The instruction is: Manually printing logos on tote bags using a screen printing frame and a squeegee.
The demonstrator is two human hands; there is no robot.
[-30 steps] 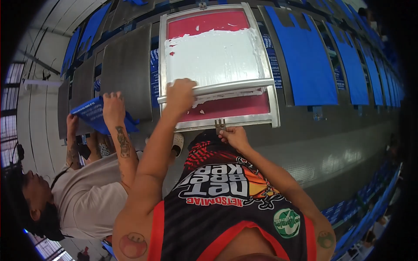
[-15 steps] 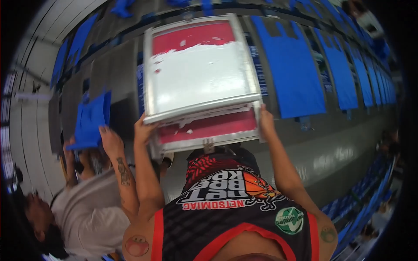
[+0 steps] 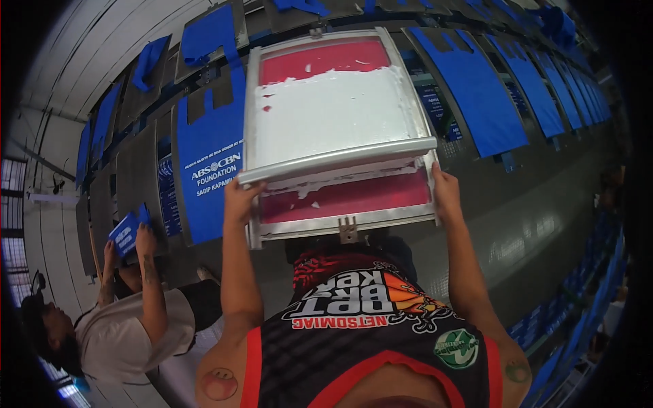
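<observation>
My left hand (image 3: 242, 197) grips the left side of an aluminium screen frame (image 3: 426, 194), by the end of a metal squeegee bar (image 3: 340, 154). My right hand (image 3: 445, 190) is closed on the frame's right side, just below the bar's other end. The frame's red mesh (image 3: 320, 58) carries a broad layer of white ink (image 3: 330, 105), with more along the bar. A metal bracket (image 3: 347, 230) sits at the near edge. Directly left of the frame, a blue bag panel (image 3: 207, 163) with white print lies on a board.
Rows of grey boards with blue cut panels (image 3: 462, 92) run away on both sides, beside a dark reflective floor or surface (image 3: 517, 211). A co-worker (image 3: 129, 326) at the lower left holds a blue printed piece (image 3: 126, 234) in both hands.
My hands have moved from the bar and near bracket to the frame's two sides. A printed blue panel now shows left of the frame. The co-worker appears farther left.
</observation>
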